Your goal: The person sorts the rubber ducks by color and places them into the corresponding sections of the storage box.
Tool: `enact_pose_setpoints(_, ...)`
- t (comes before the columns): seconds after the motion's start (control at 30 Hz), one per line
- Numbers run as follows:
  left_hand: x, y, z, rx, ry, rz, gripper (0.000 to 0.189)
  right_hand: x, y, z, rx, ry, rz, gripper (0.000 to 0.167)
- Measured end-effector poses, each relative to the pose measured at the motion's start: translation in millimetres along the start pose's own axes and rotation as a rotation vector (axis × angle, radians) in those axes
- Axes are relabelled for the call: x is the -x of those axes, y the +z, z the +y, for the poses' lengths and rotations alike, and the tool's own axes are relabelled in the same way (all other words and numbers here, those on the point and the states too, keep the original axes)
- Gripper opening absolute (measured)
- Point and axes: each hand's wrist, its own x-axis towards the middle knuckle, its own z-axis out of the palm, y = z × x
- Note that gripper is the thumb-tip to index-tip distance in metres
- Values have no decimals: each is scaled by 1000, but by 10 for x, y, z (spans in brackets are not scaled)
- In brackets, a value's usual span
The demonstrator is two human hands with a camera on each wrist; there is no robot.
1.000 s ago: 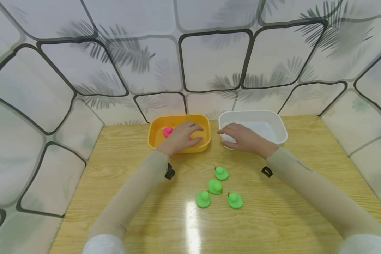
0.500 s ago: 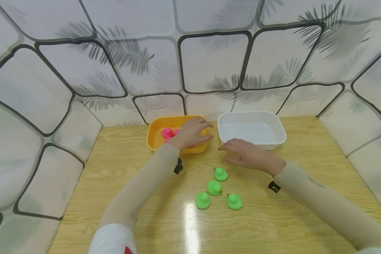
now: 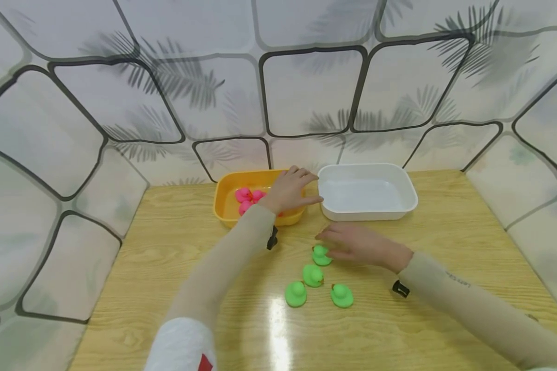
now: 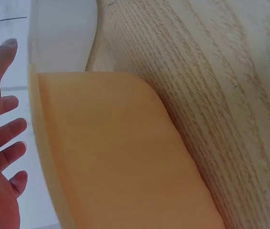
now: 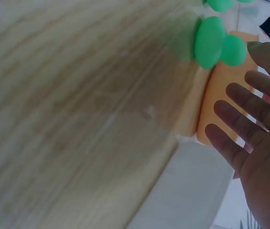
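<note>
My left hand [image 3: 291, 189] hovers over the right end of the yellow bin [image 3: 223, 208], fingers spread and nothing in them; the left wrist view shows them apart above the bin's wall [image 4: 111, 143]. Several pink rubber ducks [image 3: 243, 195] lie in that bin, partly hidden by the hand. My right hand [image 3: 362, 243] reaches over the table close to the farthest green rubber duck [image 3: 321, 256], overlapping it in the head view. Its fingers are extended and hold nothing. More green ducks [image 3: 313, 276] sit nearer, loosely grouped on the wood.
A white bin [image 3: 369, 215] stands to the right of the yellow one, with nothing inside. Both are near the back of the wooden table [image 3: 167, 247]. Patterned panels [image 3: 311, 93] rise behind and at both sides.
My left hand has shifted right across the yellow bin, uncovering more pink ducks. My right hand has drawn back from the white bin toward the green ducks.
</note>
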Motion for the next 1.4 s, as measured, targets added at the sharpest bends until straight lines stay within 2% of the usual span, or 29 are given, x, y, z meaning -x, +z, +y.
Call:
enact_pose_setpoints(0.17, -30, 40, 5, -9, -39, -29, 77, 0, 110, 6, -8, -15, -17, 42)
enact_pose_setpoints(0.4, -38, 34, 49, 5, -64, -110, 83, 11, 166, -18, -21, -31, -36, 39)
enact_pose_setpoints(0.87, -33, 43, 74, 14, -68, -104, 80, 54, 132, 12, -46, 29, -34, 27)
enact_pose_setpoints(1.07, -43, 35, 84, 16, -74, -103, 84, 98, 46, 60, -71, 49, -32, 27)
enact_pose_setpoints(1.23, -59, 28, 87, 19, -73, -118, 85, 141, -113, 111, -89, 68, -16, 28)
enact_pose_setpoints(1.4, -81, 35, 78, 9, -66, -136, 86, 142, -294, 190, -35, 63, 58, 30)
